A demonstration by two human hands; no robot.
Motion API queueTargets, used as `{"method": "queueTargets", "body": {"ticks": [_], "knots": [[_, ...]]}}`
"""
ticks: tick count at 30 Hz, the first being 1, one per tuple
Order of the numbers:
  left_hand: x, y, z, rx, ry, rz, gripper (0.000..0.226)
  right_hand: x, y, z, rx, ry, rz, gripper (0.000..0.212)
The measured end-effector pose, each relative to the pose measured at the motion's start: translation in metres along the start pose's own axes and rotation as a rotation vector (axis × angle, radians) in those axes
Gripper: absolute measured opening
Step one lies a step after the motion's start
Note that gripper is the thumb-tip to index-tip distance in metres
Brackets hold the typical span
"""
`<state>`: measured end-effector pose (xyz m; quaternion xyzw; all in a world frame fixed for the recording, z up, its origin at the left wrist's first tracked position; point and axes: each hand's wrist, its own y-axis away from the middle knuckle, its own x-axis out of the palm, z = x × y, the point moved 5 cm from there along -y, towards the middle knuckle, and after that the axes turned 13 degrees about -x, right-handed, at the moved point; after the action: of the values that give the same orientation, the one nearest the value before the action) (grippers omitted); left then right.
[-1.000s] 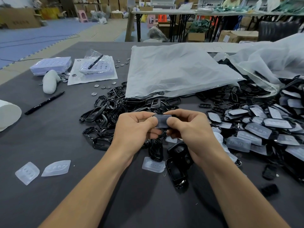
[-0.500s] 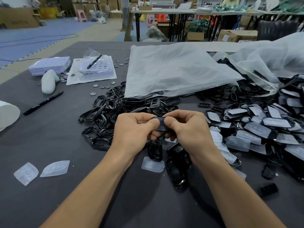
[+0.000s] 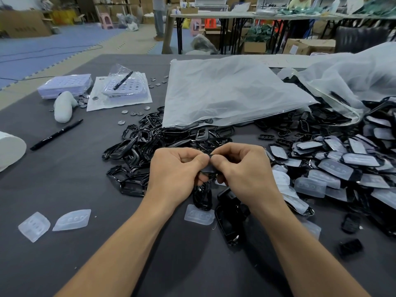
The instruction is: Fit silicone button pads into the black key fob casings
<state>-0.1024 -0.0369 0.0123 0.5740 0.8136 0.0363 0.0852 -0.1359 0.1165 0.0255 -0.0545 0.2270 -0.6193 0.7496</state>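
Observation:
My left hand (image 3: 174, 174) and my right hand (image 3: 244, 170) meet above the table's middle and together pinch one black key fob casing (image 3: 208, 168), thumbs pressed on top of it. Almost all of the casing is hidden by my fingers, and whether a pad sits in it cannot be told. A loose translucent silicone pad (image 3: 199, 215) lies just below my hands, beside black casings (image 3: 230, 217). Two more pads (image 3: 71, 220) lie at the near left. A heap of empty black frames (image 3: 145, 144) is behind my left hand. Casings with pads fitted (image 3: 334, 168) pile up on the right.
A big flat plastic bag (image 3: 225, 93) covers the table's middle back; another crumpled bag (image 3: 353, 78) is at the right. A black pen (image 3: 56, 135), a white roll (image 3: 9, 148), a white lump (image 3: 63, 106), plastic trays (image 3: 124, 88) and small metal discs (image 3: 132, 113) occupy the left.
My thumbs have closed together over the casing, so the pale pad face seen a second ago is now covered. Both hands stay in the same place.

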Motion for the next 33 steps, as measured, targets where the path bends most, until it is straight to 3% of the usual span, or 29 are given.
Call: {"method": "queueTargets", "body": {"ticks": [11,18,26,33], "knots": [[0.0051,0.0000,-0.0006,-0.026,0.077,0.046,0.038,-0.0011,-0.0018,-0.0063,0.087,-0.093,-0.021,0.037],[0.0038,0.0044,-0.0034,0.080,-0.029,-0.025,0.028,-0.0015,-0.0006,0.0002,-0.044,0.096,-0.040,0.013],[0.0036,0.0060,-0.0060,0.116,-0.052,-0.053,0.030,-0.0051,-0.0022,0.0002,0.031,-0.003,-0.021,0.035],[0.0057,0.0094,-0.0057,0.163,-0.096,-0.026,0.028,-0.0026,-0.0001,0.0030,-0.053,0.132,-0.028,0.015]]}}
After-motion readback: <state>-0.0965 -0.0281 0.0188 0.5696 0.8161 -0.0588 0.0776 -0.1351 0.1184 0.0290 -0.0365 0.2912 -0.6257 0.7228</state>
